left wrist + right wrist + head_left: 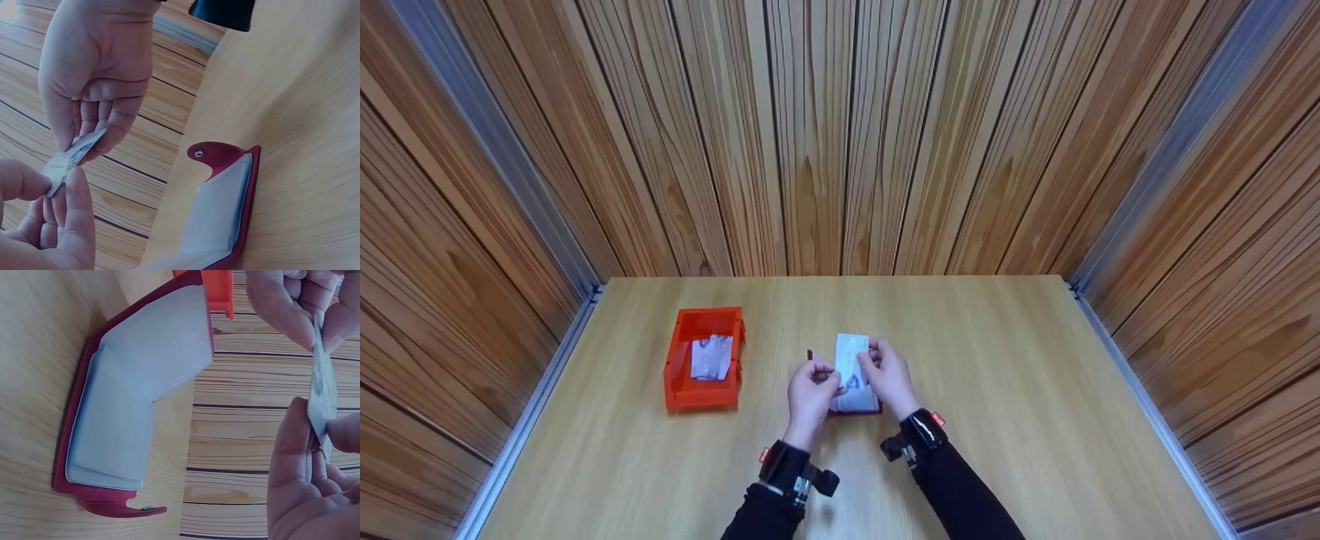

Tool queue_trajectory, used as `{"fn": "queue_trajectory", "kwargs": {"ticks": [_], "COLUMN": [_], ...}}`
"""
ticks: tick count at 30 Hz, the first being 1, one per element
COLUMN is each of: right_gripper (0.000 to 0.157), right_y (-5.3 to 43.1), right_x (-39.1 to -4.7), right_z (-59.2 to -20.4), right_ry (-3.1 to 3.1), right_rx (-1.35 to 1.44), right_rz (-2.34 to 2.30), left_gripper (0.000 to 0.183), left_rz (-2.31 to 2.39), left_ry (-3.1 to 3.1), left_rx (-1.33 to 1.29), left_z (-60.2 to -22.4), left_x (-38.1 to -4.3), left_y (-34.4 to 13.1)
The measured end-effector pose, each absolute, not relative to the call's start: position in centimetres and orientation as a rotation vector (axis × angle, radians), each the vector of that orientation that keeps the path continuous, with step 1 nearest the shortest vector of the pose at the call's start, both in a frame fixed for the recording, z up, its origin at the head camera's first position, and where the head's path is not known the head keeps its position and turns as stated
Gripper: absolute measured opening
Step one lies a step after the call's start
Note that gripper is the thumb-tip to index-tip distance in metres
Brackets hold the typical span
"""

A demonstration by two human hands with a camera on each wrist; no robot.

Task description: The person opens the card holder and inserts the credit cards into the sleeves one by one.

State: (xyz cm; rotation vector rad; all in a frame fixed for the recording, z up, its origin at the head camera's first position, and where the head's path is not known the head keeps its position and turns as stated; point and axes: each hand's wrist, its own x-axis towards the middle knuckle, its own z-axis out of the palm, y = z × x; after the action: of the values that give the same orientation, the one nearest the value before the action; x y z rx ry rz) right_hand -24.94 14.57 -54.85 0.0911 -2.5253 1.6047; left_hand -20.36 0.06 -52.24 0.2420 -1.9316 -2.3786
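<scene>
My left hand [808, 394] and right hand [891, 377] both pinch a thin, pale printed card [850, 358] between thumb and fingers, each at its own end. In the left wrist view the card [72, 159] is tilted, with a dark picture on part of its face. Below the hands a dark red card holder [68, 422] stands open on the table. It has clear plastic sleeves [115, 416] and a snap strap [219, 154]. From above, the hands and card cover much of the holder.
To the left of my hands, an orange-red bin [701, 397] on the wooden table [997, 390] holds printed paper pieces [711, 358]. Wood-panelled walls [810, 150] close off the back and both sides, with metal rails [1147, 435] along the table's side edges.
</scene>
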Motion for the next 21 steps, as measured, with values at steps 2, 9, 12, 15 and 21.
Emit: {"fn": "queue_trajectory", "kwargs": {"ticks": [2,9,12,15,21], "right_gripper": [0.026,0.026,0.025,0.025,0.025], "right_y": [14.7,14.8,14.8,14.9,15.2], "right_x": [-25.0,-25.0,-25.1,-25.1,-25.3], "right_z": [-54.9,-55.0,-54.9,-54.9,-54.9], "right_ry": [-2.525,-2.519,-2.518,-2.514,-2.514], "right_rx": [0.088,0.105,0.105,0.101,0.098], "right_rz": [1.615,1.608,1.602,1.593,1.549], "left_gripper": [0.013,0.012,0.010,0.008,0.007], "left_rz": [-2.391,-2.340,-2.238,-2.083,-1.804], "left_ry": [-1.925,-1.974,-2.053,-2.130,-2.218], "left_rx": [0.233,0.244,0.231,0.206,0.203], "left_z": [-52.9,-56.2,-56.4,-56.4,-56.2], "left_x": [-20.7,-22.3,-22.5,-22.6,-23.2], "left_y": [0.1,0.3,0.2,-0.1,-0.9]}}
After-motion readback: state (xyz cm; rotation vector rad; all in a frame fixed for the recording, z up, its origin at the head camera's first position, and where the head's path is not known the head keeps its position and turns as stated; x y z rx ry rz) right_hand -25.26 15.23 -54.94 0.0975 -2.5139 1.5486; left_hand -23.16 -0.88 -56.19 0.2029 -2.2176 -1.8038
